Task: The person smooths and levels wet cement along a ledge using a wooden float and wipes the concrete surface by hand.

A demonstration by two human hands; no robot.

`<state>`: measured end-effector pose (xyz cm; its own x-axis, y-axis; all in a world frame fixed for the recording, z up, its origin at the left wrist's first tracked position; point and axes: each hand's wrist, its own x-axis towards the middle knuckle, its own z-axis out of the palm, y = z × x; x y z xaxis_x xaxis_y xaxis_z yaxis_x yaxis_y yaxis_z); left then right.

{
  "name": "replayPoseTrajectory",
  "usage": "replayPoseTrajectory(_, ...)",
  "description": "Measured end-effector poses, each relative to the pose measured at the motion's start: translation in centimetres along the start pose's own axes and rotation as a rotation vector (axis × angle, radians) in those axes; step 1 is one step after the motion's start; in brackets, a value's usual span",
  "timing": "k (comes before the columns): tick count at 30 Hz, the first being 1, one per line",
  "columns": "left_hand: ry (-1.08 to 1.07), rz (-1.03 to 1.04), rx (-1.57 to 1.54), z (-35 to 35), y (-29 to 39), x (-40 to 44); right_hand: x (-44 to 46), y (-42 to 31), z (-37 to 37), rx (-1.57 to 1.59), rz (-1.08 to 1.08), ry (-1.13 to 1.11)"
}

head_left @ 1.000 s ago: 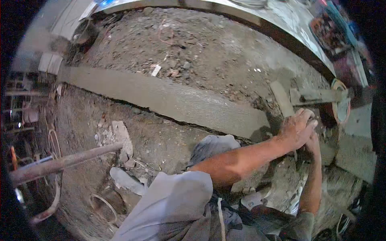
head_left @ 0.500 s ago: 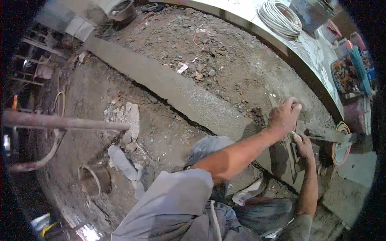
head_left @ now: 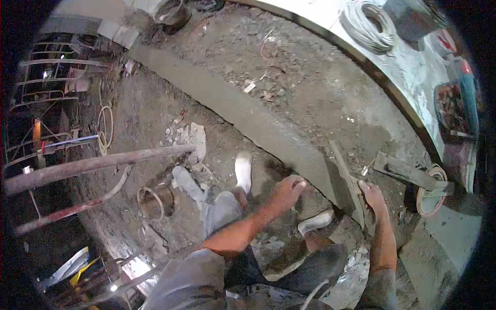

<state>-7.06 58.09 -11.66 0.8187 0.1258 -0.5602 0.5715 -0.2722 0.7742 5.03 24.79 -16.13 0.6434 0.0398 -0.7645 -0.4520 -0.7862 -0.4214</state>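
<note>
My right hand [head_left: 373, 197] grips the edge of a long, narrow board [head_left: 347, 181], which stands slanted at the right end of a smooth grey concrete strip [head_left: 232, 106]. To the left, apart from the board, my left hand [head_left: 288, 193] hangs over the strip's near edge with its fingers curled together. What those fingers hold, if anything, is too small to make out. Beyond my right hand lies a wooden float-like tool [head_left: 405, 171], beside a hoop-shaped coil [head_left: 433, 191].
Metal bars [head_left: 98, 164] reach in from the left. A round container [head_left: 155, 201] and broken rubble [head_left: 194, 139] lie below the strip. Along the upper right runs a pale raised slab [head_left: 392, 77] bearing a hose coil [head_left: 368, 26] and a filled crate [head_left: 454, 108].
My left hand has left the board area and moved left and down. My right hand still holds the board. The view has shifted, showing both my feet.
</note>
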Motion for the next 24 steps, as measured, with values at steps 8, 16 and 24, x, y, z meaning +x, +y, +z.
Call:
replayPoseTrajectory(8,0.123,-0.157,-0.24,-6.9,-7.2,7.4,9.2,-22.1,9.9,-0.136,0.053,-0.225)
replayPoseTrajectory(16,0.156,-0.316,-0.404,-16.9,-10.0,12.8,23.2,-49.2,27.1,-0.235,-0.357,-0.336)
replayPoseTrajectory(24,0.313,-0.011,-0.314,-19.1,-11.0,14.5,28.7,-62.7,37.7,-0.213,-0.337,-0.443)
